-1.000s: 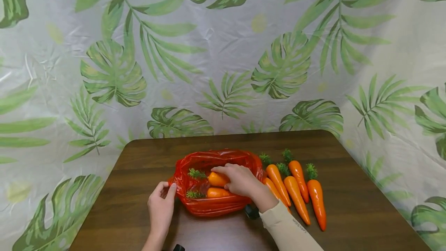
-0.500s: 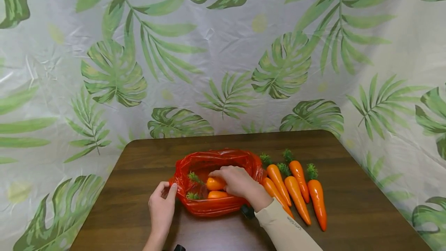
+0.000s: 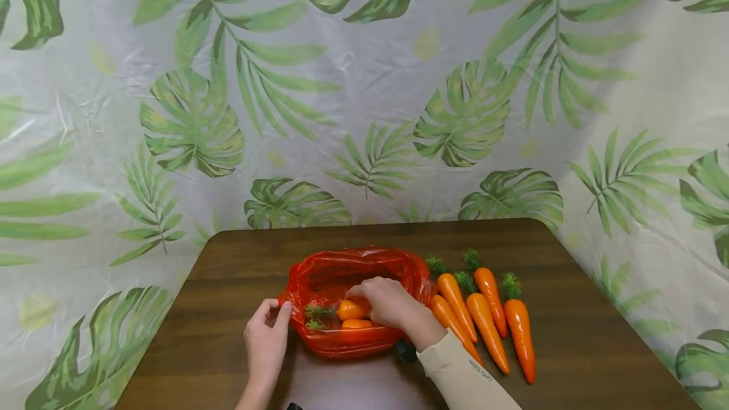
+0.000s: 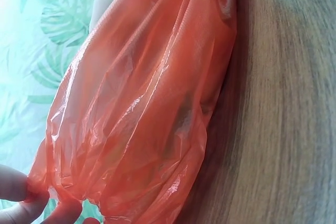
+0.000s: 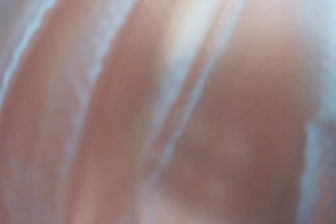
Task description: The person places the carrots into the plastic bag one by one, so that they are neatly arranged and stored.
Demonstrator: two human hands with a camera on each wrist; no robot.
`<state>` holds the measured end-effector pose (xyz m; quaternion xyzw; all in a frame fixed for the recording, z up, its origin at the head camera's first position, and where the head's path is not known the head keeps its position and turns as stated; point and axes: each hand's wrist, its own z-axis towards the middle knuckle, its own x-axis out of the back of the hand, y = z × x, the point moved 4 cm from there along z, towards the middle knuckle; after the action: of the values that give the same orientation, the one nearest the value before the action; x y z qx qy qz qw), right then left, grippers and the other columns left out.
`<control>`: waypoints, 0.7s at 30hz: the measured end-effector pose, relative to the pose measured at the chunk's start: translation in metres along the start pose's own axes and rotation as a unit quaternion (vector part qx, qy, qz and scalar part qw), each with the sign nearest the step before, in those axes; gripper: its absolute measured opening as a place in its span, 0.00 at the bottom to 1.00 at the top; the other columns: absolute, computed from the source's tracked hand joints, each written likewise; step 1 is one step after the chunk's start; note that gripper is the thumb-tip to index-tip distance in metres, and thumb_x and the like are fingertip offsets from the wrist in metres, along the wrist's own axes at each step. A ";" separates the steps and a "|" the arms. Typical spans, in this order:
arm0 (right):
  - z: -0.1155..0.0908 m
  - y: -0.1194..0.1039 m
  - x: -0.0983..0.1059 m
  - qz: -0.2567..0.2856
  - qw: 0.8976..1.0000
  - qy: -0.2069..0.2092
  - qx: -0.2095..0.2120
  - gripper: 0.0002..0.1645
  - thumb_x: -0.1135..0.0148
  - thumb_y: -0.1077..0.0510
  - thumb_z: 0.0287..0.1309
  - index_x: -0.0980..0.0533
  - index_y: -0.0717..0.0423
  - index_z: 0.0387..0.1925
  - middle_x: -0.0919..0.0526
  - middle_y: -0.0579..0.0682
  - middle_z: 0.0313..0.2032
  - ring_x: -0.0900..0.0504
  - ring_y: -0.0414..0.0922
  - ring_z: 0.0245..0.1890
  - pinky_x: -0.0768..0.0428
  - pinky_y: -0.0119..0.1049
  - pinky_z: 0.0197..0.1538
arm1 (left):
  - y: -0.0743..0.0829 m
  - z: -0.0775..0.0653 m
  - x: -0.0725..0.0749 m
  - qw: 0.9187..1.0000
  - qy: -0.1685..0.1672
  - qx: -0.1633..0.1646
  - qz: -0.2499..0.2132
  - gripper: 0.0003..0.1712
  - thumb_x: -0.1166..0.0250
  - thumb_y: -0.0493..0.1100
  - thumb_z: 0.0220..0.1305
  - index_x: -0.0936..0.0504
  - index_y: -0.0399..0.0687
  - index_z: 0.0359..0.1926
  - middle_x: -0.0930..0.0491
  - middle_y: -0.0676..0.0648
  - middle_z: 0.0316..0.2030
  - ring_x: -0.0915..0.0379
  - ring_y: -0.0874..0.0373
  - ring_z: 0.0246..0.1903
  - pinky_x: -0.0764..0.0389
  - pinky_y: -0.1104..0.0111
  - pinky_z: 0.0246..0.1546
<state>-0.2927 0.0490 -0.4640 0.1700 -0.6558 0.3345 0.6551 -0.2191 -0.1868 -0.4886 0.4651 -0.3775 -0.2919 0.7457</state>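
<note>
A red plastic bag [image 3: 342, 348] lies on the table with its mouth spread wide toward me. My left hand [image 3: 266, 337] pinches the bag's left rim between thumb and fingers; in the left wrist view the fingertips [image 4: 31, 205] grip the gathered red film. Inside the bag are two orange carrots with green tops. My right hand [image 3: 390, 305] reaches in over the right rim and holds the farther carrot [image 3: 350, 309], its fingers curled over the thick end. The nearer carrot [image 3: 357, 324] lies alongside, partly behind the front rim. Blurred red film fills the right wrist view.
Several more carrots [image 3: 487, 332] lie on the brown wooden table [image 3: 193, 340], right of the bag and beside my right forearm. A leaf-patterned sheet [image 3: 376, 68] hangs behind the table's far edge.
My right hand has moved slightly down into the bag with the carrot, whose green top now lies closer to the other one's. My left hand keeps its pinch on the rim.
</note>
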 end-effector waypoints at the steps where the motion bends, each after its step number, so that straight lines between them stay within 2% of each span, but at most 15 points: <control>1: 0.000 0.000 0.000 0.000 1.000 -0.001 -0.002 0.33 0.29 0.72 0.48 0.17 0.39 0.54 0.16 0.39 0.43 0.18 0.44 0.44 0.18 0.41 0.47 | 0.000 0.000 0.000 1.000 0.000 -0.001 -0.001 0.05 0.31 0.39 0.66 0.18 0.42 0.34 0.14 0.43 0.37 0.16 0.46 0.44 0.19 0.56 0.46; 4: -0.001 0.000 0.002 -0.002 1.000 -0.005 -0.009 0.33 0.29 0.71 0.49 0.17 0.39 0.55 0.16 0.40 0.42 0.18 0.44 0.43 0.19 0.41 0.48 | 0.000 0.001 -0.001 1.000 -0.004 0.002 -0.005 0.05 0.31 0.39 0.66 0.18 0.42 0.34 0.14 0.43 0.37 0.16 0.46 0.44 0.19 0.59 0.46; 10: -0.002 0.000 0.006 0.004 1.000 -0.003 -0.020 0.30 0.27 0.66 0.52 0.18 0.39 0.55 0.18 0.40 0.42 0.20 0.44 0.43 0.19 0.42 0.48 | -0.002 0.001 -0.001 1.000 -0.011 0.009 -0.008 0.05 0.32 0.40 0.67 0.17 0.43 0.34 0.14 0.44 0.37 0.16 0.47 0.45 0.24 0.77 0.42; 15: -0.003 0.002 0.012 0.026 0.999 0.010 -0.020 0.24 0.25 0.58 0.55 0.17 0.39 0.54 0.18 0.39 0.43 0.20 0.43 0.43 0.20 0.43 0.46 | -0.003 0.001 -0.002 1.000 -0.007 0.009 -0.006 0.05 0.32 0.40 0.67 0.17 0.44 0.34 0.14 0.44 0.37 0.16 0.47 0.45 0.25 0.76 0.43; 21: -0.006 0.005 0.024 0.065 0.997 0.019 -0.035 0.26 0.26 0.55 0.56 0.19 0.41 0.58 0.17 0.43 0.51 0.20 0.44 0.49 0.20 0.44 0.50 | -0.003 0.001 -0.002 1.000 -0.008 0.010 -0.006 0.06 0.32 0.41 0.67 0.17 0.44 0.34 0.14 0.45 0.37 0.17 0.48 0.45 0.25 0.76 0.43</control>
<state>-0.2939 0.0621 -0.4419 0.0975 -0.6640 0.3570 0.6498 -0.2213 -0.1874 -0.4919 0.4726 -0.3840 -0.2961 0.7359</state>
